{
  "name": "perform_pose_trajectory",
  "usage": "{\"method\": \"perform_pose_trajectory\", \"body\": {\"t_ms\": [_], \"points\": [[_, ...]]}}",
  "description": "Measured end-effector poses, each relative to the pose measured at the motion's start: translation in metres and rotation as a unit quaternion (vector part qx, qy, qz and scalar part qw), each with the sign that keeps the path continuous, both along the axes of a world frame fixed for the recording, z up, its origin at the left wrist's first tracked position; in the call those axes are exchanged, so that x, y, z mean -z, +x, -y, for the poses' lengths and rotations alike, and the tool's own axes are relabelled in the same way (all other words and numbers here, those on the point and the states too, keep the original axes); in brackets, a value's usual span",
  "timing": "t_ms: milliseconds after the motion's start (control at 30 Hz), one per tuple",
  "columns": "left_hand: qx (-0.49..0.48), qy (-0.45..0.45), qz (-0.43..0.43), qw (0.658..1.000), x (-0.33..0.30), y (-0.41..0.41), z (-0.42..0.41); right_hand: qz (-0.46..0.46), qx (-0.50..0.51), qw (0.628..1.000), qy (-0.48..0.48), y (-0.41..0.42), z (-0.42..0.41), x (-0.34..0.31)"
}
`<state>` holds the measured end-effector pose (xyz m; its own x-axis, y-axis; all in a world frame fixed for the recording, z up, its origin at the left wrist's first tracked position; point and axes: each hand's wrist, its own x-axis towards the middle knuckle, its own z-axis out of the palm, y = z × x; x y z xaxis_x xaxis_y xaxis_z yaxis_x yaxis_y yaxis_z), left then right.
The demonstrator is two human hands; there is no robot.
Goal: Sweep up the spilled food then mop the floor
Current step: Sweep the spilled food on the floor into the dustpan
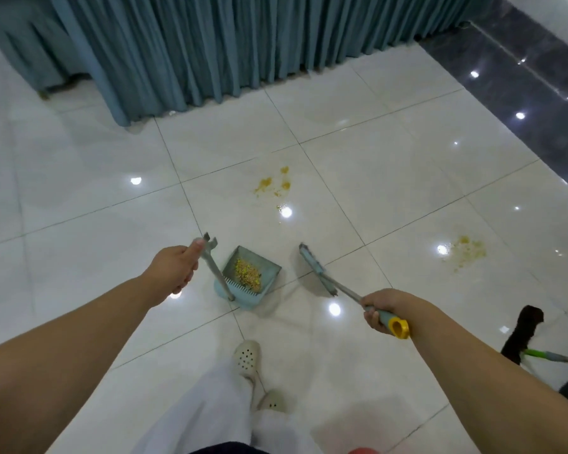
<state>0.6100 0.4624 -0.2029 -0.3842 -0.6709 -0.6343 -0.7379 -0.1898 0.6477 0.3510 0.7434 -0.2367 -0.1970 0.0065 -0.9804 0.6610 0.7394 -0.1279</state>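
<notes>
Glossy white floor tiles point(79, 198) fill the frame, with a teal pleated skirt point(210, 44) across the top. At centre, the dustpan point(248, 278) rests on the floor and already holds a heap of swept food. The left hand point(174, 268) curls its fingers around the top of the dustpan's upright handle. The right hand point(382, 311) grips the broom point(318, 273) near its yellow end, the head lifted just right of the pan. Two yellow residues remain: one spill point(273, 185) above centre, another patch point(466, 250) at right. A mop point(522, 335) lies at lower right. Sweeping well probably means setting the pan's lip flat beside each patch and drawing short strokes inward.
</notes>
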Motion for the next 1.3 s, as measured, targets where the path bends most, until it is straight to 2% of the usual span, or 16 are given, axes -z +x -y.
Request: {"method": "perform_pose_trajectory", "body": {"t_ms": [300,467,667,867,1100,1300], "points": [[-0.188,-0.027,-0.005,0.982,-0.005,0.069,-0.034,0.025,0.095,0.994,-0.054,0.032,-0.045,0.035],[-0.244,-0.031,0.003,0.969,-0.007,0.101,-0.035,0.008,0.083,0.995,-0.049,0.05,-0.046,0.038],[-0.123,-0.044,0.04,0.991,0.002,0.146,-0.027,0.008,0.074,0.996,-0.054,0.08,-0.035,0.039],[-0.017,-0.035,0.065,0.997,0.009,0.195,-0.007,-0.007,0.062,0.998,-0.032,0.129,-0.007,0.037],[0.131,-0.03,0.093,0.987,0.022,0.251,0.024,-0.021,-0.003,1.0,0.002,0.215,0.037,0.033],[0.217,-0.046,0.112,0.969,0.027,0.264,0.024,0.017,-0.061,0.998,0.023,0.3,0.066,0.032]]}}
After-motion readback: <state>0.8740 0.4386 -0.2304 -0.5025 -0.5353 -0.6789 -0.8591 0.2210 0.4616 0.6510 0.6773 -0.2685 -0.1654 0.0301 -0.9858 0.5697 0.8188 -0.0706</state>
